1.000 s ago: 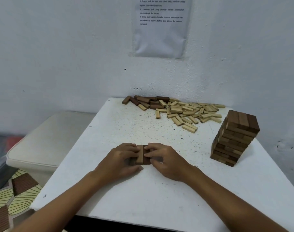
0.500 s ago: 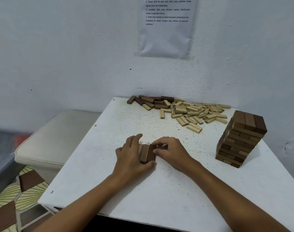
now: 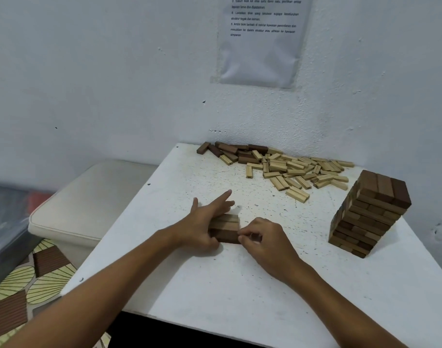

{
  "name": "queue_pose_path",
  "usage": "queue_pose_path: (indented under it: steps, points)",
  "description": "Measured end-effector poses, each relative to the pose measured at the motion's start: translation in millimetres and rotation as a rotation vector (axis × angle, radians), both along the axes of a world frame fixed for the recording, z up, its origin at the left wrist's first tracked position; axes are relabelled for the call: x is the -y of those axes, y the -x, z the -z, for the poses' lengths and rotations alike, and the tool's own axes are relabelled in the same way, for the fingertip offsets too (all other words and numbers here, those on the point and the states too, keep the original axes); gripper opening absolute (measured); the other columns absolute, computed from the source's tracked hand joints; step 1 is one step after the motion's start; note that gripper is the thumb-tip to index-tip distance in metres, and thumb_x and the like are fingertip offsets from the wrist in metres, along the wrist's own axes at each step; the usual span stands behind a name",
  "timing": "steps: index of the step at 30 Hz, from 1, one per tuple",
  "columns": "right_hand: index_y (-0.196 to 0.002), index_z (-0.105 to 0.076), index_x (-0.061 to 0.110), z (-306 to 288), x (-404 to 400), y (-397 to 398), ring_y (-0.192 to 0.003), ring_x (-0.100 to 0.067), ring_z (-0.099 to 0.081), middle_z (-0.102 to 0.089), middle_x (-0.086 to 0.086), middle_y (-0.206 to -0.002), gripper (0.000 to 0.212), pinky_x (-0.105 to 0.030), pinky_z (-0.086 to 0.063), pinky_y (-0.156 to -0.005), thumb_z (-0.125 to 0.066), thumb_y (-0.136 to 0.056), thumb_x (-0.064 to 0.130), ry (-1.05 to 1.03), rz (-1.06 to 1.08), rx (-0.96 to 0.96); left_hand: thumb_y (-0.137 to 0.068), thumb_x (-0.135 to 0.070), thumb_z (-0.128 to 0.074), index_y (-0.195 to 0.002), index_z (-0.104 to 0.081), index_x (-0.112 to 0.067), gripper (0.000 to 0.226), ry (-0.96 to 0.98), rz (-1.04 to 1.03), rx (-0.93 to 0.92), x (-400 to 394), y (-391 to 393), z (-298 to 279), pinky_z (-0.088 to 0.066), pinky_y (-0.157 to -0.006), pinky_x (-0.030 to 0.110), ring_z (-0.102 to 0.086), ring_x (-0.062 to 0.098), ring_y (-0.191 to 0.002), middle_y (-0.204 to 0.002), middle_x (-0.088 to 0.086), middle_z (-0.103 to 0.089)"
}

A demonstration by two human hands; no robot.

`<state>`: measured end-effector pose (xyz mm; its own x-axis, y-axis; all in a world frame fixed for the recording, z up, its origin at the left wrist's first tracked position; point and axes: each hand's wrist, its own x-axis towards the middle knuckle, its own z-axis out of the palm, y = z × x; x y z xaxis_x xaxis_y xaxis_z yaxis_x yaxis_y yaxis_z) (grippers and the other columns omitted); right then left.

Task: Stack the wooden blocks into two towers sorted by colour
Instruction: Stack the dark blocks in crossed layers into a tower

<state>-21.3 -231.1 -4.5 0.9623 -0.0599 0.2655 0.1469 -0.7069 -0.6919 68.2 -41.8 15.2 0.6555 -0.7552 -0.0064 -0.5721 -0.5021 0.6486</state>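
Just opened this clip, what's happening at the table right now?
A person is sorting wooden blocks at a white table. Both hands work on a small group of blocks near the middle: the left hand steadies its side with fingers stretched out, and the right hand pinches its end. A tall tower of darker blocks stands at the right. A loose pile of mostly light blocks lies by the wall.

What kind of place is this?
Probably a plain room set up for a block-stacking exercise, not a workshop: a small white table against a bare white wall, a printed instruction sheet taped above, and a cushioned seat beside it.
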Motion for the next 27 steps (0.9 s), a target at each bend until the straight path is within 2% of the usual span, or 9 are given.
queue_pose_path:
  steps: [2, 5, 7, 9, 11, 12, 17, 21, 27]
  points:
    - [-0.102, -0.076, 0.012, -3, -2, -1, -0.087, -0.008, -0.061, -0.068, 0.001, -0.094, 0.015, -0.019, -0.047, -0.074, -0.065, -0.091, 0.01, -0.083, 0.06, 0.037, -0.063, -0.035, -0.056, -0.149, -0.005, -0.047, 0.1, 0.09, -0.018, -0.034, 2, 1, 0, 0.012, -0.118, 0.056, -0.026, 0.008, -0.146, -0.157, -0.006, -0.033]
    - [-0.126, -0.064, 0.015, -13, -8, -9, -0.11, -0.006, -0.058, -0.064, 0.005, -0.12, 0.028, -0.009, -0.041, -0.09, -0.054, -0.1, 0.02, -0.378, 0.138, -0.029, -0.073, -0.041, -0.05, -0.136, -0.034, -0.055, 0.067, 0.453, -0.244, -0.228, 9, 13, 7, -0.02, -0.12, 0.052, -0.036, 0.008, -0.141, -0.148, -0.007, -0.045]
    - [-0.143, -0.048, 0.018, -16, -14, -17, -0.13, -0.008, -0.046, -0.051, 0.005, -0.142, 0.042, -0.025, -0.035, -0.111, -0.042, -0.104, 0.034, -0.647, 0.136, -0.115, -0.084, -0.038, -0.052, -0.131, -0.049, -0.05, 0.049, 0.722, -0.429, -0.433, 18, 24, 7, -0.034, -0.115, 0.047, -0.044, 0.007, -0.133, -0.141, -0.011, -0.05]
    - [-0.151, -0.035, 0.022, -17, -24, -24, -0.142, -0.009, -0.033, -0.037, 0.005, -0.155, 0.053, -0.035, -0.023, -0.121, -0.031, -0.103, 0.045, -0.851, 0.135, -0.141, -0.095, -0.039, -0.053, -0.133, -0.05, -0.041, 0.039, 0.916, -0.513, -0.623, 27, 33, 3, -0.046, -0.103, 0.03, -0.048, 0.004, -0.126, -0.14, -0.01, -0.049]
    - [-0.153, -0.027, 0.024, -18, -35, -29, -0.146, -0.008, -0.024, -0.027, 0.007, -0.16, 0.06, -0.034, -0.016, -0.122, -0.024, -0.101, 0.052, -0.951, 0.139, -0.139, -0.094, -0.053, -0.048, -0.138, -0.044, -0.039, 0.046, 0.929, -0.537, -0.607, 30, 38, 2, -0.043, -0.086, 0.009, -0.042, 0.001, -0.127, -0.144, -0.01, -0.045]
    - [-0.154, -0.025, 0.025, -19, -40, -30, -0.147, -0.007, -0.022, -0.025, 0.007, -0.161, 0.061, -0.031, -0.015, -0.121, -0.023, -0.101, 0.053, -0.979, 0.145, -0.133, -0.089, -0.062, -0.045, -0.138, -0.041, -0.042, 0.053, 0.921, -0.549, -0.563, 31, 38, 4, -0.038, -0.085, 0.006, -0.037, 0.0, -0.131, -0.146, -0.011, -0.042]
    - [-0.155, -0.023, 0.027, -17, -56, -36, -0.147, -0.004, -0.019, -0.02, 0.008, -0.162, 0.058, -0.026, -0.013, -0.118, -0.022, -0.103, 0.052, -1.007, 0.159, -0.097, -0.083, -0.07, -0.027, -0.139, -0.035, -0.047, 0.061, 0.935, -0.597, -0.476, 37, 35, 12, -0.027, -0.097, 0.013, -0.029, 0.001, -0.14, -0.152, -0.013, -0.035]
    - [-0.154, -0.025, 0.028, -14, -61, -38, -0.146, -0.004, -0.021, -0.021, 0.008, -0.161, 0.056, -0.026, -0.014, -0.119, -0.023, -0.103, 0.051, -1.017, 0.154, -0.08, -0.076, -0.079, -0.029, -0.136, -0.037, -0.05, 0.068, 0.927, -0.587, -0.481, 36, 38, 12, -0.027, -0.097, 0.012, -0.03, -0.001, -0.137, -0.149, -0.014, -0.037]
    - [-0.153, -0.029, 0.027, -13, -60, -39, -0.144, -0.003, -0.026, -0.026, 0.008, -0.16, 0.054, -0.026, -0.018, -0.116, -0.026, -0.103, 0.05, -1.004, 0.151, -0.069, -0.071, -0.082, -0.03, -0.13, -0.038, -0.056, 0.065, 0.883, -0.552, -0.479, 34, 36, 13, -0.023, -0.111, 0.026, -0.032, -0.002, -0.135, -0.148, -0.015, -0.039]
